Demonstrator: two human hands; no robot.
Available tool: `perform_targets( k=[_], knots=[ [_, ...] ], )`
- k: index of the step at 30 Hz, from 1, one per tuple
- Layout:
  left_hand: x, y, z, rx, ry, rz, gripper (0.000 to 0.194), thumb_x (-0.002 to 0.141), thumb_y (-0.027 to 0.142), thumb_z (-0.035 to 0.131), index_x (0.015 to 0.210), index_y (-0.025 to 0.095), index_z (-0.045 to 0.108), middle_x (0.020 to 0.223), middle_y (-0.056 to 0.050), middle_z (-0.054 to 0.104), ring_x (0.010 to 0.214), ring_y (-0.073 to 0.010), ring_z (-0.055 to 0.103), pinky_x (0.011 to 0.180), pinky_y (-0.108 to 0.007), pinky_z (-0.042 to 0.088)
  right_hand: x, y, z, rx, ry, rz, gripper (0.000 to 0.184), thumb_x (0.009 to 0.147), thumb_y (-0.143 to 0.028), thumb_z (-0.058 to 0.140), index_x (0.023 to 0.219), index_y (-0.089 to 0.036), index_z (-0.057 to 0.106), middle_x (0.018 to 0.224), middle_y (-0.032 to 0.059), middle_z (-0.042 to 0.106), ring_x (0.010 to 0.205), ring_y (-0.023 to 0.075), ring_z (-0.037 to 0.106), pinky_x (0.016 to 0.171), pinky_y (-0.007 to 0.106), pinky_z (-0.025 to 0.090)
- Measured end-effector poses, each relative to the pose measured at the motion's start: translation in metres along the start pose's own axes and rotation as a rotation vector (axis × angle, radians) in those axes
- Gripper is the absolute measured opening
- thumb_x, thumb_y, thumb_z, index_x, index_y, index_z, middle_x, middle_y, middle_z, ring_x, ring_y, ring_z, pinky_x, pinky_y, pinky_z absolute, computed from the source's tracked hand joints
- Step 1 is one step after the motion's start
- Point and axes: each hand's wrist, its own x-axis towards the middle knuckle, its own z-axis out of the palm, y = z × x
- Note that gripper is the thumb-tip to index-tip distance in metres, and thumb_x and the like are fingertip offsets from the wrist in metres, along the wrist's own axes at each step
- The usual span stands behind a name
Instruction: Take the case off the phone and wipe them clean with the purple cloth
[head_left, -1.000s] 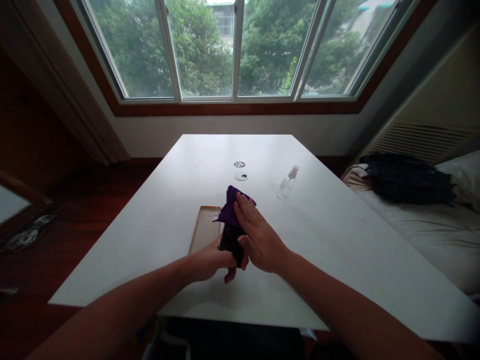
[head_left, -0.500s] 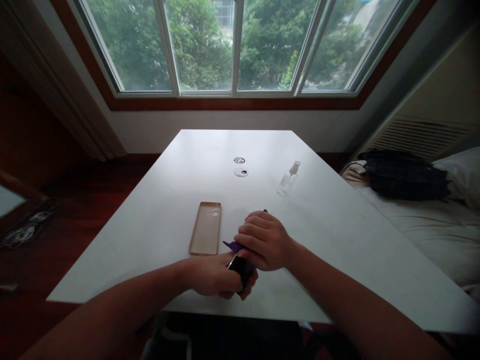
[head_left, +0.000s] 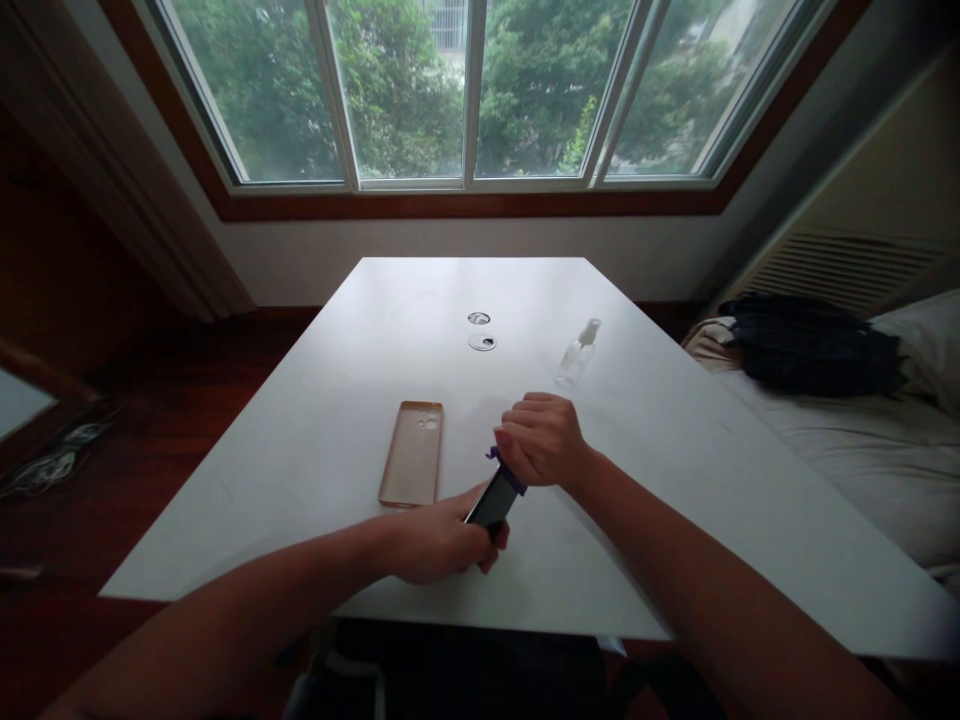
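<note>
Right fingers (head_left: pixel 519 418) have moved farther out, clenching purple cloth (head_left: pixel 513 474) around the phone (head_left: pixel 494 501) beyond the left fingers (head_left: pixel 477 545), which grip its near end; a hard tug could drop it to the surface (head_left: pixel 300 480).

Daylight from the window (head_left: pixel 405 100), dim blurred edges

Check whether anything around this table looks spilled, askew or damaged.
Nothing stands out: the phone case lies flat, no puddle shows around the spray bottle, and the phone, partly covered, shows no obvious damage.
</note>
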Motion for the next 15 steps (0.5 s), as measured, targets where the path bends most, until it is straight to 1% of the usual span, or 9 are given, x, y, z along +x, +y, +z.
perform_targets(
  k=[2, 3, 5, 6, 7, 8, 10, 13, 15],
  knots=[
    [-0.001, 0.001, 0.001, -0.009, -0.019, 0.007, 0.032, 0.067, 0.019, 0.05, 0.099, 0.018, 0.053, 0.081, 0.0, 0.056, 0.068, -0.0134, 0.045, 0.059, -0.026, 0.036, -0.002, 0.003, -0.001, -0.005, 0.007, 0.027, 0.037, 0.093, -0.017, 0.049, 0.057, -0.021, 0.045, 0.053, -0.0024, 0.048, 0.051, 0.0135, 0.039, 0.057, 0.035, 0.029],
    [-0.001, 0.002, 0.002, -0.012, -0.023, 0.011, 0.032, 0.066, 0.019, 0.05, 0.099, 0.018, 0.053, 0.081, 0.0, 0.056, 0.068, -0.0133, 0.045, 0.06, -0.026, 0.037, -0.003, 0.003, -0.002, -0.005, 0.019, 0.041, 0.034, 0.093, -0.017, 0.05, 0.06, -0.021, 0.05, 0.059, -0.0006, 0.055, 0.057, 0.0145, 0.048, 0.061, 0.034, 0.033],
    [-0.001, 0.004, 0.002, -0.023, -0.017, 0.007, 0.033, 0.066, 0.019, 0.051, 0.099, 0.018, 0.052, 0.081, 0.0, 0.056, 0.067, -0.013, 0.045, 0.059, -0.026, 0.037, -0.004, 0.0, -0.004, -0.023, 0.074, 0.079, 0.021, 0.094, -0.02, 0.052, 0.076, -0.02, 0.063, 0.084, 0.0056, 0.069, 0.085, 0.0215, 0.062, 0.076, 0.038, 0.042],
    [-0.002, 0.004, 0.002, -0.033, -0.008, 0.002, 0.034, 0.066, 0.018, 0.052, 0.099, 0.018, 0.052, 0.082, 0.0, 0.056, 0.067, -0.0128, 0.045, 0.058, -0.025, 0.036, -0.003, -0.002, -0.006, -0.046, 0.124, 0.101, 0.016, 0.095, -0.024, 0.054, 0.087, -0.02, 0.067, 0.098, 0.0086, 0.071, 0.1, 0.0261, 0.062, 0.084, 0.042, 0.043],
    [-0.002, 0.005, 0.001, -0.047, -0.004, 0.002, 0.034, 0.066, 0.018, 0.052, 0.099, 0.018, 0.052, 0.081, 0.0, 0.056, 0.066, -0.0124, 0.044, 0.057, -0.025, 0.036, -0.003, -0.004, -0.007, -0.072, 0.187, 0.114, 0.014, 0.095, -0.029, 0.057, 0.095, -0.02, 0.068, 0.105, 0.0107, 0.07, 0.106, 0.029, 0.06, 0.089, 0.045, 0.043],
    [-0.002, 0.004, 0.0, -0.068, -0.009, 0.008, 0.034, 0.065, 0.018, 0.052, 0.099, 0.018, 0.052, 0.081, 0.0, 0.055, 0.064, -0.0119, 0.044, 0.056, -0.024, 0.035, -0.002, -0.005, -0.008, -0.091, 0.249, 0.113, 0.015, 0.094, -0.032, 0.06, 0.098, -0.02, 0.067, 0.104, 0.0115, 0.069, 0.104, 0.0293, 0.06, 0.089, 0.047, 0.043],
    [-0.003, 0.004, -0.002, -0.122, -0.038, 0.029, 0.033, 0.066, 0.019, 0.052, 0.099, 0.018, 0.052, 0.08, 0.001, 0.056, 0.062, -0.011, 0.043, 0.054, -0.024, 0.034, 0.0, -0.009, -0.009, -0.076, 0.31, 0.089, 0.012, 0.092, -0.031, 0.067, 0.091, -0.02, 0.063, 0.089, 0.0084, 0.068, 0.085, 0.024, 0.06, 0.081, 0.042, 0.045],
    [-0.003, 0.003, -0.004, -0.142, -0.08, 0.017, 0.03, 0.067, 0.02, 0.051, 0.098, 0.017, 0.052, 0.079, 0.001, 0.057, 0.058, -0.0103, 0.043, 0.052, -0.024, 0.034, 0.004, -0.015, -0.007, 0.031, 0.19, 0.091, 0.021, 0.093, -0.02, 0.065, 0.074, -0.02, 0.056, 0.072, 0.0029, 0.064, 0.066, 0.0169, 0.053, 0.069, 0.035, 0.041],
    [-0.003, 0.003, -0.004, -0.091, -0.071, -0.002, 0.029, 0.067, 0.019, 0.052, 0.096, 0.018, 0.052, 0.078, 0.001, 0.057, 0.058, -0.0103, 0.044, 0.052, -0.023, 0.035, 0.007, -0.022, -0.002, 0.087, 0.089, 0.111, 0.031, 0.096, -0.021, 0.059, 0.066, -0.02, 0.052, 0.065, 0.0016, 0.06, 0.06, 0.0151, 0.047, 0.063, 0.034, 0.037]
  ],
)
